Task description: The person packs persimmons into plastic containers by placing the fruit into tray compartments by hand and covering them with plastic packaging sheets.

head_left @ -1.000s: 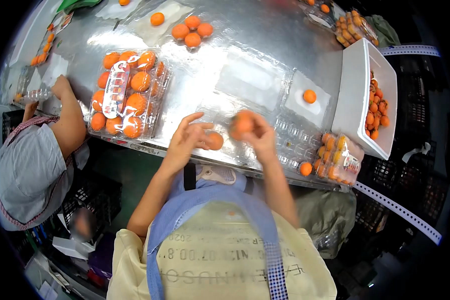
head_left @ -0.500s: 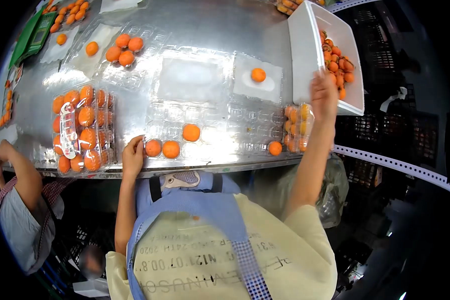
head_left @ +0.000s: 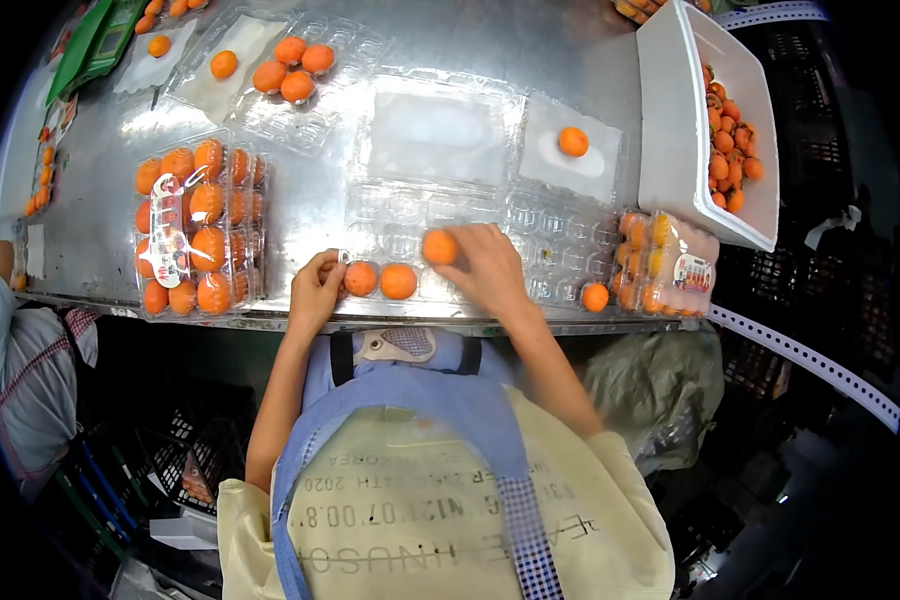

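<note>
Because the right hand [head_left: 485, 265] reaches over the plastic tray [head_left: 380, 243] from its right side, it is the nearer hand to the third fruit [head_left: 440, 246], which lies just at the left of its fingertips. This fruit is round and orange, so it shows no long axis to follow; it is found a little farther from the person than the middle fruit [head_left: 399, 281], and to the right of it. Thumb and fingers of the right grip stand partly open around the right side of the fruit. Perhaps they hold it, but the view from above is poor here, and I cannot tell if it is pinched or only touched, or if it rests in a cell.

The left hand [head_left: 315, 290] is at the near left corner of the same tray, its fingers bent close together, just beside the leftmost fruit [head_left: 360, 279]. How firmly this grip closes on the tray edge, I cannot tell. The leftmost and the middle fruit sit side by side along the near edge of the table [head_left: 560, 45]. To the right, well apart from both hands, stands the white box [head_left: 667, 140] with more fruits [head_left: 735, 150] inside.
</note>
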A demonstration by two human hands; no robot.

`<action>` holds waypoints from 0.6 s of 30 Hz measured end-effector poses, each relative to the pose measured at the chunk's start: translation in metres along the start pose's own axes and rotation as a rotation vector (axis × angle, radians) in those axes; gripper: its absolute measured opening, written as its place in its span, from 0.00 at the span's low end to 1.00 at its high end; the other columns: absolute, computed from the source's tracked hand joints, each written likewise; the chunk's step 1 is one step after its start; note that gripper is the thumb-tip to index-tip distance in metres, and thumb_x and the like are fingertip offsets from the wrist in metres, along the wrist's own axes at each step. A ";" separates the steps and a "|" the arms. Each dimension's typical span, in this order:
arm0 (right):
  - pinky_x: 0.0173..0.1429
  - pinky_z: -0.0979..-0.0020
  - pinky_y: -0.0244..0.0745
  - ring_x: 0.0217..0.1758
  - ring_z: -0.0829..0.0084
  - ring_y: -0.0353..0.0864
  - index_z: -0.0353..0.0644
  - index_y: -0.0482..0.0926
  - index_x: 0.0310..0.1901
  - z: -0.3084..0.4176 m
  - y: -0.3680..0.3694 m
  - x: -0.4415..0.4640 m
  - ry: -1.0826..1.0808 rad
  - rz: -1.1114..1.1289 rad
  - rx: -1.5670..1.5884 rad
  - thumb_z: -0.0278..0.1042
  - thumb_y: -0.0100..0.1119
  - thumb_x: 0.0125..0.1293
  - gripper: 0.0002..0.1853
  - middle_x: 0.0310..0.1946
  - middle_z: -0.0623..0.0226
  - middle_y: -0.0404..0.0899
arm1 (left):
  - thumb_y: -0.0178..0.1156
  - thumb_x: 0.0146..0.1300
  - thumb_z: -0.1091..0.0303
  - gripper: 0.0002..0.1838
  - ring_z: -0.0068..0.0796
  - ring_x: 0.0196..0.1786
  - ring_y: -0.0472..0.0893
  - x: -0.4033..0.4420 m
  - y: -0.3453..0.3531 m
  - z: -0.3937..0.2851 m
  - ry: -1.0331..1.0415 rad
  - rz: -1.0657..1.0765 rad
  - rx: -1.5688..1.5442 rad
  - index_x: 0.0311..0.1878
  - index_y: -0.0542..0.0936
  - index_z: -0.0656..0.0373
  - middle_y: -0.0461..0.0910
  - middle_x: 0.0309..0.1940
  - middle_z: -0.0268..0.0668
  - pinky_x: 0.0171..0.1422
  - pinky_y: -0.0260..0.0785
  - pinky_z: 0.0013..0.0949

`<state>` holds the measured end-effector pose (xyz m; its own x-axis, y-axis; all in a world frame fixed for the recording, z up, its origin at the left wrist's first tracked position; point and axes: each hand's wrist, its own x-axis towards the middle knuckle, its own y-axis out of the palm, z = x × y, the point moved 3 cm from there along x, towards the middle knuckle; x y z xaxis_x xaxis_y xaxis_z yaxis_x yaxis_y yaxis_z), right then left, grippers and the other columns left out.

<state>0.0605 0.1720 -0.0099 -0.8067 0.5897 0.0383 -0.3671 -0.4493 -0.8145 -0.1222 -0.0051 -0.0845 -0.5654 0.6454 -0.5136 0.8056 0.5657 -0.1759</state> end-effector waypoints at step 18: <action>0.41 0.72 0.72 0.41 0.69 0.74 0.44 0.74 0.50 -0.001 0.002 -0.006 0.186 0.016 0.379 0.28 0.68 0.46 0.25 0.41 0.64 0.71 | 0.55 0.61 0.72 0.12 0.19 0.32 0.76 -0.002 0.001 -0.002 -0.018 0.031 -0.001 0.47 0.75 0.63 0.77 0.33 0.36 0.34 0.70 0.22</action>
<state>0.0653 0.1685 -0.0125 -0.7289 0.6763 -0.1060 -0.5279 -0.6539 -0.5420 -0.1213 -0.0049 -0.0823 -0.5370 0.6532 -0.5339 0.8225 0.5460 -0.1593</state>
